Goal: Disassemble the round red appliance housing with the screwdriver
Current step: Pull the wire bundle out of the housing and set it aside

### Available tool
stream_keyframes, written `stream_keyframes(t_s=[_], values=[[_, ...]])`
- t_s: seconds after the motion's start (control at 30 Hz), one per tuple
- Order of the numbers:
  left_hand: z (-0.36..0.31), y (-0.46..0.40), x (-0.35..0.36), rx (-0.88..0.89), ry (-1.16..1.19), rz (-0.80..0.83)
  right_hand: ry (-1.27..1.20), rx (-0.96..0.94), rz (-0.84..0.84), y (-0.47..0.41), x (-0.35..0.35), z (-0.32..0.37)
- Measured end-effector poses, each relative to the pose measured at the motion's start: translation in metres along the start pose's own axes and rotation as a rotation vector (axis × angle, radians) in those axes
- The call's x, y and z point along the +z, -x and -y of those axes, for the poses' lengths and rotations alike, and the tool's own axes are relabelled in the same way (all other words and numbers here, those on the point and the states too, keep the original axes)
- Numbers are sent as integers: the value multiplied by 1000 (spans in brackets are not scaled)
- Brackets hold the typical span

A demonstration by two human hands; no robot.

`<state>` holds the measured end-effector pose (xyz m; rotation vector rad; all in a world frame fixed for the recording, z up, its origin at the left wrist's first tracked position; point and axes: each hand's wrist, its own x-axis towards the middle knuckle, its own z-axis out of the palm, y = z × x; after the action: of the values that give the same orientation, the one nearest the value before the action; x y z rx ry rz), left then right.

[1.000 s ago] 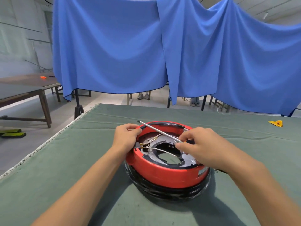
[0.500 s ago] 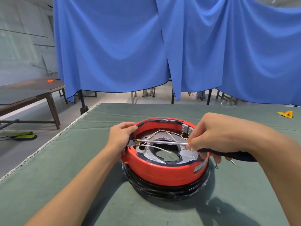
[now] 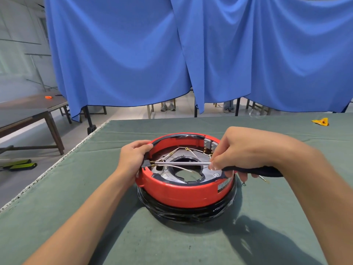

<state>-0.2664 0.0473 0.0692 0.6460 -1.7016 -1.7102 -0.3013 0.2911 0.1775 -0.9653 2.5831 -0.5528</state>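
Note:
The round red appliance housing (image 3: 183, 194) lies open side up on the green table (image 3: 76, 217), with a black wrapped base, a metal plate, white wires and a central hole inside. My left hand (image 3: 132, 159) grips its left rim beside a black connector. My right hand (image 3: 242, 152) holds the screwdriver (image 3: 183, 163) by its black handle. The silver shaft lies level across the opening. Its tip points left and meets the brass terminals at the left inner wall.
A small yellow and orange object (image 3: 321, 121) lies at the table's far right. Small loose metal parts (image 3: 263, 178) rest right of the housing. Blue curtains (image 3: 191, 54) hang behind. A wooden table (image 3: 28, 111) stands far left, beyond the table's left edge.
The screwdriver swung from a raised diagonal pointing away to a level line across the housing, tip at the left wall. My right hand shifted right along the handle. My left hand stayed on the rim.

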Motion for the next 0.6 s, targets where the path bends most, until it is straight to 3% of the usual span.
stream_keyframes(t_s=[0.6], values=[[-3, 4, 2, 13, -14, -24, 60, 27, -115, 12, 22, 5]])
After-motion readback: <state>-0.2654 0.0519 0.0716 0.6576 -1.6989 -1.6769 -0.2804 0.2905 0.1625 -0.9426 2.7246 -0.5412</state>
